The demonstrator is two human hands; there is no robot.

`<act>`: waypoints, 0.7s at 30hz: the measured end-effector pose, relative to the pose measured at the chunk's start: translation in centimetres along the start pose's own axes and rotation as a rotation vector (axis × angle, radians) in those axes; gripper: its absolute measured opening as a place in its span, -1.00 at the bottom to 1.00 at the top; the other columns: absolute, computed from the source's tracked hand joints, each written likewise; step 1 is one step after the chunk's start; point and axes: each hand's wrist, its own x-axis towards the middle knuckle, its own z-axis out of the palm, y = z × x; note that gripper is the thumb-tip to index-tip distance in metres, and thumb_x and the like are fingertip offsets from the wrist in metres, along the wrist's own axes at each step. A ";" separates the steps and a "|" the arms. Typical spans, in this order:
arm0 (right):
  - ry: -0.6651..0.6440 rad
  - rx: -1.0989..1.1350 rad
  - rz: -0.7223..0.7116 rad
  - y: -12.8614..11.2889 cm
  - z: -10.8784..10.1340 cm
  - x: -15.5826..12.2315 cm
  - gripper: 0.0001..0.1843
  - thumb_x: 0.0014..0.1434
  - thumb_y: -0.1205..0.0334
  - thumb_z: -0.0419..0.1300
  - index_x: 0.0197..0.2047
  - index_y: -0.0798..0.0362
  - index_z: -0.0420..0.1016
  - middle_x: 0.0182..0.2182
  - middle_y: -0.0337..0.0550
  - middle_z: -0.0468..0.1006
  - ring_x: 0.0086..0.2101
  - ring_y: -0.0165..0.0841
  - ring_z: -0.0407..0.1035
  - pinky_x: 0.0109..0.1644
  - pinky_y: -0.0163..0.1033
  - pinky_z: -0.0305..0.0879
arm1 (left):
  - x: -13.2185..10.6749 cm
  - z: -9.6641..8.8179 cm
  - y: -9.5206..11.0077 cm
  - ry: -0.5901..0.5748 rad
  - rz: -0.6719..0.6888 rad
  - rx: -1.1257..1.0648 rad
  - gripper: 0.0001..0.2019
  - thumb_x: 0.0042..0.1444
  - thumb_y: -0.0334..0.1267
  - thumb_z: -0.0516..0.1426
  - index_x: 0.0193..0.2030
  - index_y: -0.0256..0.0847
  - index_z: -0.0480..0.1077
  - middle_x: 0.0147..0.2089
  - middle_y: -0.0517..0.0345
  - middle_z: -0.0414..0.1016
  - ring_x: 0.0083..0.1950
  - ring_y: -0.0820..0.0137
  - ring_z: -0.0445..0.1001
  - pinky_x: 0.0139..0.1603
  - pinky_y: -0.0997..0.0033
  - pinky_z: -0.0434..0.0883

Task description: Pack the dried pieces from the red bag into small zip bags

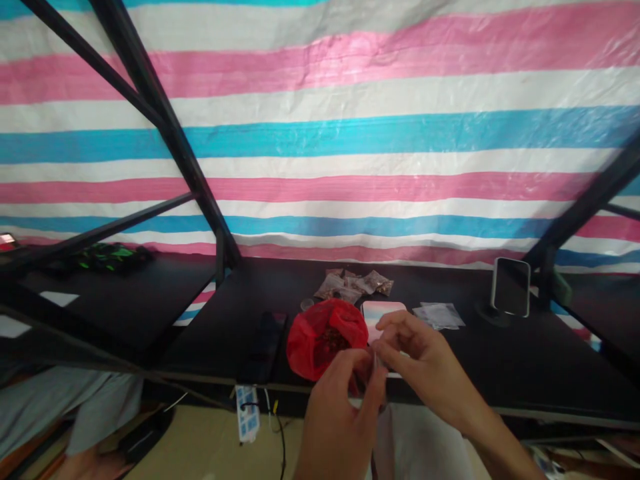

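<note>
Over the front edge of the black table, my left hand [345,400] is closed, its thumb and fingers pinching what looks like a small clear plastic bag [376,363], mostly hidden. My right hand [423,363] comes in from the right, fingers curled, with its thumb beside the left fingertips. Whatever it pinches is too small to make out. Just beyond my left hand sits an open red mesh bag [313,340] with small brown pieces [333,339] inside. A pale pink-and-white tray or sheet [383,310] lies partly hidden behind my right hand.
Several filled clear bags [353,285] lie behind the red bag. Flat clear bags [440,315] rest to the right, near a phone-like device on a stand [510,287]. A dark flat object [265,343] lies left. Black metal posts [175,140] flank the table; another person's leg [100,407] shows lower left.
</note>
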 end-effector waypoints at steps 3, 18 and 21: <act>-0.033 0.040 0.060 0.7 1.3 -0.4 -0.48 0.10 -0.22 0.51 -0.17 -0.01 0.47 -0.51 -0.36 0.48 -0.49 -0.44 0.35 -0.40 -0.34 0.27 | -1.1 1.2 -0.3 -0.059 -0.117 -0.210 -0.64 0.42 0.09 0.08 -0.11 -0.12 0.54 -0.26 0.12 0.64 -0.26 0.30 0.55 -0.24 0.38 0.42; -0.189 -0.023 0.070 2.9 1.7 0.1 -0.59 0.22 -0.06 0.43 0.00 -0.03 0.50 -0.40 -0.33 0.47 -0.39 -0.41 0.38 -0.30 -0.31 0.30 | 0.8 -0.2 -2.1 0.090 -0.104 -0.157 -0.66 0.33 0.01 0.08 -0.38 -0.12 0.47 -0.47 0.18 0.54 -0.45 0.34 0.49 -0.42 0.42 0.33; -0.179 -0.132 0.039 2.6 1.6 0.0 -0.67 0.22 0.05 0.41 -0.02 -0.03 0.49 -0.41 -0.35 0.45 -0.41 -0.42 0.35 -0.30 -0.30 0.29 | 1.5 0.0 -2.7 0.230 -0.073 -0.041 -0.74 0.28 -0.08 0.10 -0.40 -0.09 0.41 -0.48 0.20 0.53 -0.46 0.34 0.49 -0.39 0.40 0.35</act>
